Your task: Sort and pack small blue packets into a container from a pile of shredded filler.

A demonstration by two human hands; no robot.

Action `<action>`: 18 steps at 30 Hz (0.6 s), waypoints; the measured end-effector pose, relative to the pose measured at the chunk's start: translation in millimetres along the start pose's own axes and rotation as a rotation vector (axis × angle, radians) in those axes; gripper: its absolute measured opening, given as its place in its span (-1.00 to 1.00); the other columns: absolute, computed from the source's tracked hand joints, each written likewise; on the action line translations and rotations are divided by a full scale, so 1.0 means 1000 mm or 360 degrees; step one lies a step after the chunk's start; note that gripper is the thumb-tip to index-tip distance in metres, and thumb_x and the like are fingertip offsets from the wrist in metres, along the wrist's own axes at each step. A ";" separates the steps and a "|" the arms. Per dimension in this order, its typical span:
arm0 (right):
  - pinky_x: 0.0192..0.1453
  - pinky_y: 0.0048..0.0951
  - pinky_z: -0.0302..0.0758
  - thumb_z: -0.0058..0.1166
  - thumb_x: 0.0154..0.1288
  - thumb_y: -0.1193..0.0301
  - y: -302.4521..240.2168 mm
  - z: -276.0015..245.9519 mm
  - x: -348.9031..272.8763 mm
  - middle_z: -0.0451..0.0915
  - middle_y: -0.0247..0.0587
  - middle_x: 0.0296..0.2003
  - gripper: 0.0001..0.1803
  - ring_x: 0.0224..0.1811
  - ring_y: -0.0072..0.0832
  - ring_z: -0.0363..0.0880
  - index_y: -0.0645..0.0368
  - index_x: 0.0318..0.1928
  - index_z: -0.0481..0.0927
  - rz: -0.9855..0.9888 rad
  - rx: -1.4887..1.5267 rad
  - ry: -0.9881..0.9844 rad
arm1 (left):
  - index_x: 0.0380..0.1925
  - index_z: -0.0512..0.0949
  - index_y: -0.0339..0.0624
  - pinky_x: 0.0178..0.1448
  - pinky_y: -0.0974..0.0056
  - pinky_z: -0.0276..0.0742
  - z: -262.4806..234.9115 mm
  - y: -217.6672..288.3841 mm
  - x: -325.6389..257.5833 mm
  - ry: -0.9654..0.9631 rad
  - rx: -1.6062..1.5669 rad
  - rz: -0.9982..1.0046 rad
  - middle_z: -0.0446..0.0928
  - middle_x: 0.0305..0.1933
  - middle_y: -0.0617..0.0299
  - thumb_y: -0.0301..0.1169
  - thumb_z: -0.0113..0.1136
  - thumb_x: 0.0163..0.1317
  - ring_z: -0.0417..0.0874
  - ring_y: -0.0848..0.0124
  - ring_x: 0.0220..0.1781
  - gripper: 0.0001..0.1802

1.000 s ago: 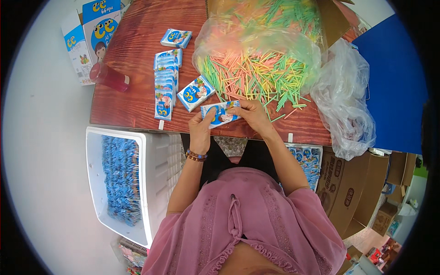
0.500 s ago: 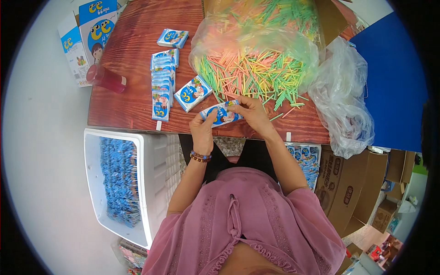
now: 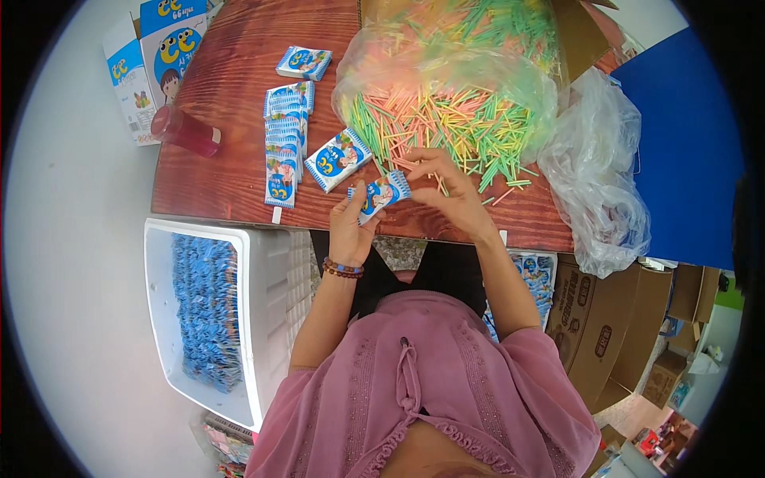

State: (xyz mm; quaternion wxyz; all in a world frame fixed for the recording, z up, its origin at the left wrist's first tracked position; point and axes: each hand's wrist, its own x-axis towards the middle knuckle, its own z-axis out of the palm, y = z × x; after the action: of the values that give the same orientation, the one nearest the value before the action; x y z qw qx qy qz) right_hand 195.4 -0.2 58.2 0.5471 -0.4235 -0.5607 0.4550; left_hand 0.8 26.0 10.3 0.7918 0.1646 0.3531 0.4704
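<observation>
Far left: cartons (image 3: 166,56), blue and white, beyond the tabletop (image 3: 231,84) edge. Near left, below tabletop level: white tub (image 3: 275,315), its packed contents small blue packets (image 3: 205,307) in tight rows. Pink see-through bottle (image 3: 187,131) at the tabletop's left edge; cannot tell whether upright or lying.

Moving right: a column of overlapping packets (image 3: 283,151), blue and white, running near to far. Small stack of packets (image 3: 304,62) just beyond its far end. Another stack (image 3: 339,159) lies aslant to the right of the column.

Left hand (image 3: 349,227), beaded bracelets (image 3: 343,269) at the wrist, pinches the held packet (image 3: 384,195) by its left end, thumb on top. That packet sits over the tabletop's near edge, tilted, right end farther off.

Right of it, the right hand (image 3: 458,199): fingers parted, thumb and forefinger wide, grasping nothing visible, close by the packet's right end. Contact there unclear.

Beyond the hands: clear bag (image 3: 360,68) open toward the near side, heaped with pink, yellow and green sticks (image 3: 442,131), some loose on the wood. Farther right: crumpled clear plastic (image 3: 602,175), then a blue panel (image 3: 677,135). Near right, below the tabletop: brown cardboard box (image 3: 606,327).
</observation>
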 end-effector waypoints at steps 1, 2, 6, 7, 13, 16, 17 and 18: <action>0.28 -0.31 0.30 0.11 0.28 0.42 -0.004 0.004 0.001 0.46 -0.16 0.12 -0.80 0.26 -0.41 0.32 0.15 -0.09 0.60 -0.0043 -0.0244 -0.0085 | -0.19 0.57 -0.24 -0.25 0.37 0.56 -0.001 0.000 0.001 0.0007 -0.0022 -0.0020 0.63 -0.23 0.20 -0.30 0.12 0.36 0.64 0.47 -0.29 -0.78; 0.28 -0.31 0.30 0.11 0.28 0.42 0.001 0.005 0.002 0.46 -0.16 0.12 -0.80 0.26 -0.41 0.32 0.15 -0.09 0.60 -0.0042 -0.0244 -0.0087 | -0.18 0.56 -0.24 -0.26 0.37 0.56 -0.002 -0.001 0.002 0.0014 -0.0045 -0.0038 0.63 -0.22 0.20 -0.30 0.11 0.36 0.64 0.47 -0.29 -0.77; 0.28 -0.22 0.31 0.19 0.18 0.43 0.007 0.002 0.008 0.45 -0.20 0.15 -0.86 0.29 -0.30 0.28 0.17 -0.25 0.65 -0.0430 -0.0897 -0.0246 | -0.17 0.56 -0.25 -0.30 0.38 0.54 0.005 0.000 0.001 -0.0018 -0.0008 -0.0058 0.63 -0.23 0.20 -0.29 0.10 0.37 0.62 0.48 -0.30 -0.76; 0.25 -0.22 0.34 0.23 0.13 0.43 0.006 0.000 0.010 0.49 -0.22 0.12 -0.88 0.25 -0.27 0.32 0.17 -0.31 0.66 -0.0388 -0.0785 -0.0257 | -0.16 0.56 -0.25 -0.31 0.38 0.53 0.004 0.000 0.000 0.0010 0.0066 -0.0052 0.63 -0.23 0.19 -0.29 0.10 0.37 0.62 0.48 -0.31 -0.76; 0.24 -0.22 0.22 0.18 0.16 0.37 0.020 -0.040 0.070 0.57 -0.24 -0.02 -0.84 0.12 -0.25 0.42 0.15 -0.27 0.67 -0.0068 -0.1035 -0.0023 | -0.14 0.56 -0.26 -0.33 0.36 0.53 -0.006 0.001 0.001 0.0077 -0.0024 -0.0027 0.63 -0.24 0.19 -0.29 0.12 0.36 0.61 0.47 -0.34 -0.74; 0.11 -0.22 0.27 0.13 0.15 0.40 0.030 -0.052 0.106 0.55 -0.25 -0.14 -0.86 -0.01 -0.27 0.44 0.10 -0.27 0.65 -0.0460 -0.1964 -0.0193 | -0.15 0.56 -0.26 -0.32 0.36 0.56 -0.008 -0.001 0.003 -0.0025 -0.0036 -0.0011 0.64 -0.23 0.19 -0.29 0.14 0.35 0.63 0.46 -0.32 -0.75; 0.11 -0.22 0.27 0.13 0.15 0.40 0.032 -0.054 0.113 0.55 -0.25 -0.14 -0.86 -0.01 -0.27 0.44 0.10 -0.27 0.65 -0.0466 -0.1973 -0.0201 | -0.16 0.56 -0.25 -0.31 0.35 0.58 -0.008 -0.001 0.003 -0.0009 -0.0030 -0.0024 0.64 -0.23 0.19 -0.29 0.14 0.35 0.65 0.46 -0.30 -0.76; 0.07 -0.23 0.27 0.08 0.13 0.41 0.034 -0.051 0.121 0.53 -0.24 -0.21 -0.88 -0.05 -0.28 0.44 0.10 -0.31 0.63 -0.0579 -0.2174 -0.0255 | -0.17 0.56 -0.25 -0.30 0.34 0.60 -0.009 0.000 0.002 0.0017 -0.0023 -0.0030 0.64 -0.22 0.18 -0.30 0.14 0.35 0.66 0.45 -0.28 -0.77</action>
State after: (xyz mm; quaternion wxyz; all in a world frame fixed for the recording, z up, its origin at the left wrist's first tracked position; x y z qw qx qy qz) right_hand 240.4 127.7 52.1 0.1836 -0.5366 -0.8209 -0.0670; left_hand -5.0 27.3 3.3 0.7955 0.1531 0.3555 0.4663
